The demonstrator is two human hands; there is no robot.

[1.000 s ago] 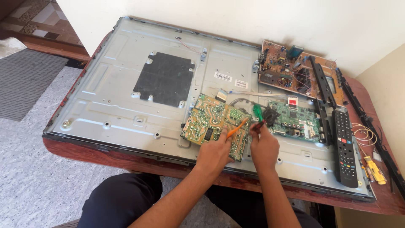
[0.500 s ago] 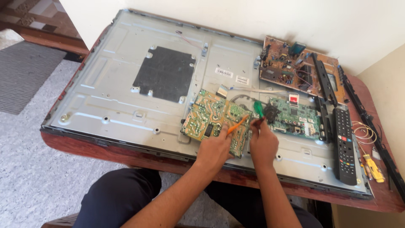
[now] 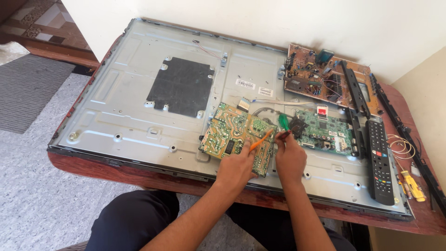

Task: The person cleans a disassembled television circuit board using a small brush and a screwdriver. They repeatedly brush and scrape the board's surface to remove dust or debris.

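Both forearms were bare from elbow to wrist, no sleeves in view. No watch, ring, bracelet or glove showed on the left hand (image 3: 237, 165) or the right hand (image 3: 290, 158). Fingers were uncovered. Dark trousers, near black with a navy tinge, plain fabric with no visible pattern or seams, covered both thighs under the near edge of the table (image 3: 139, 174). Left thigh showed clearly as a rounded dark shape; right thigh was mostly hidden behind the forearms. Upper arms, torso and feet were out of view.
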